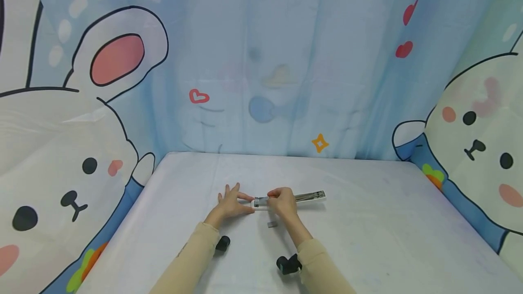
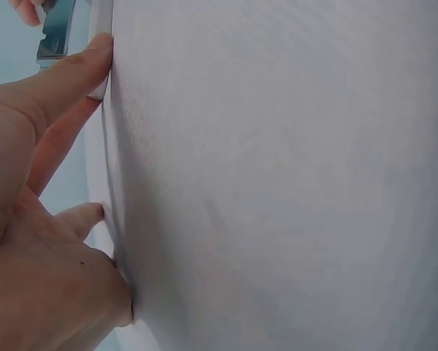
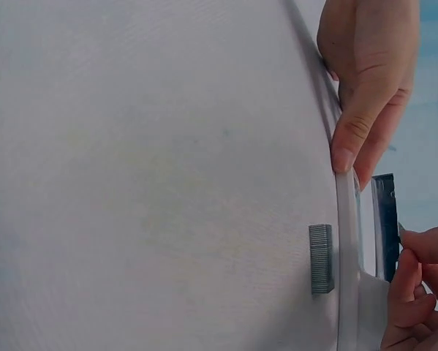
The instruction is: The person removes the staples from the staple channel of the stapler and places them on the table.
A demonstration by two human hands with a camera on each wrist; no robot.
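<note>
A stapler (image 1: 311, 197) with a white base and a metal magazine (image 3: 385, 227) lies lengthwise across the white table. My left hand (image 1: 232, 204) grips the left end of its base (image 3: 344, 227) between thumb and index finger, the other fingers spread on the table. My right hand (image 1: 283, 204) is over the middle of the stapler. In the right wrist view its thumb and finger pinch a small grey strip (image 3: 401, 229) beside the magazine, mostly hidden by the fingertips. A short bar of staples (image 3: 320, 259) lies on the table, on the near side of the stapler.
The table (image 1: 376, 221) has a white cloth over it. Behind it hangs a blue curtain (image 1: 229, 58) with cartoon rabbits printed at both sides. Black wrist cameras (image 1: 288, 264) sit at both sleeves.
</note>
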